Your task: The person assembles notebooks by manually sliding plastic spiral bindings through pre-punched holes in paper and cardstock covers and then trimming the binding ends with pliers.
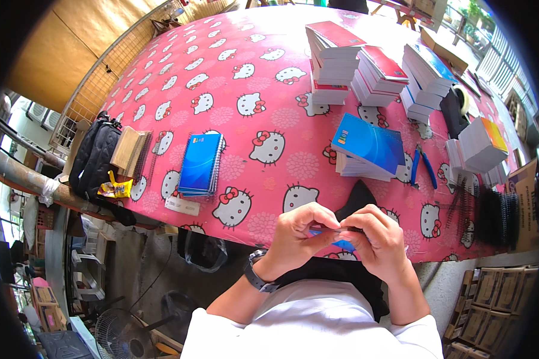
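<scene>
At the table's near edge my left hand [302,236] and my right hand [377,239] meet, thumbs and fingers pinched together. A small, thin, dark thing shows between the fingertips, too hidden to name. Just below them appears part of a blue cover [344,245], mostly covered by my hands. Behind my fingers lies a black pointed piece [359,198]. Farther off sits a pile of loose sheets with blue covers [370,142], its top cover askew. Blue-handled pliers [425,167] lie to its right. On the left rests a stack of blue spiral notebooks [200,163].
Red-topped paper stacks [338,35] and a blue-topped stack [432,63] stand at the far right. Black spiral coils [497,220] fill the right edge, near a yellow-topped stack [485,143]. A black backpack [91,160] and yellow packet [115,186] sit left on the pink tablecloth [245,179].
</scene>
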A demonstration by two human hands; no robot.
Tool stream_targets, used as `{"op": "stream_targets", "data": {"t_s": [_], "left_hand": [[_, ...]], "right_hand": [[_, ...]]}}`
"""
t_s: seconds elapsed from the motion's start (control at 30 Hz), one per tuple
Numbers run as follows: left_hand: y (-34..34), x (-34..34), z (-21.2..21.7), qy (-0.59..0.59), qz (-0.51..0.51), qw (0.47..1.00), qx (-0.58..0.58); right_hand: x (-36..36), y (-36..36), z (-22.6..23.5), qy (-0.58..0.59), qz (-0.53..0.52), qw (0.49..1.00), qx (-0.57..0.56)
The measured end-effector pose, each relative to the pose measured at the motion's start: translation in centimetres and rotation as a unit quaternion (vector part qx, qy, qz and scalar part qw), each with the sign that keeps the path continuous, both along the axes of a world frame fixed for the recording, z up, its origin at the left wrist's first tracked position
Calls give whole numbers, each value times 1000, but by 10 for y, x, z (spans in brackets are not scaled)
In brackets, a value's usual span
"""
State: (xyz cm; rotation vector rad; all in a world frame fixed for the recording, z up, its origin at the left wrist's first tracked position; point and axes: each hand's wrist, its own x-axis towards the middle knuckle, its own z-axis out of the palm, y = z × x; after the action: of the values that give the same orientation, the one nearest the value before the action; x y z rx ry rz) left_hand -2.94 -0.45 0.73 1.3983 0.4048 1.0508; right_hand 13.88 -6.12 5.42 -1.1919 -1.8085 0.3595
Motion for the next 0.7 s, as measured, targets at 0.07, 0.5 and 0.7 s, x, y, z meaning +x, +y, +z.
{"op": "stream_targets", "data": {"t_s": [0.07, 0.5, 0.7], "left_hand": [[1, -4, -1, -3, 11, 1000, -9], [109, -180, -46, 431, 610, 649, 144], [116, -186, -63, 369, 643, 669, 52]], "right_hand": [[-5, 3, 1, -17, 5, 1000, 2], [38, -2, -57, -220, -148, 958, -106], [83, -27, -79, -107, -262, 955, -89]]}}
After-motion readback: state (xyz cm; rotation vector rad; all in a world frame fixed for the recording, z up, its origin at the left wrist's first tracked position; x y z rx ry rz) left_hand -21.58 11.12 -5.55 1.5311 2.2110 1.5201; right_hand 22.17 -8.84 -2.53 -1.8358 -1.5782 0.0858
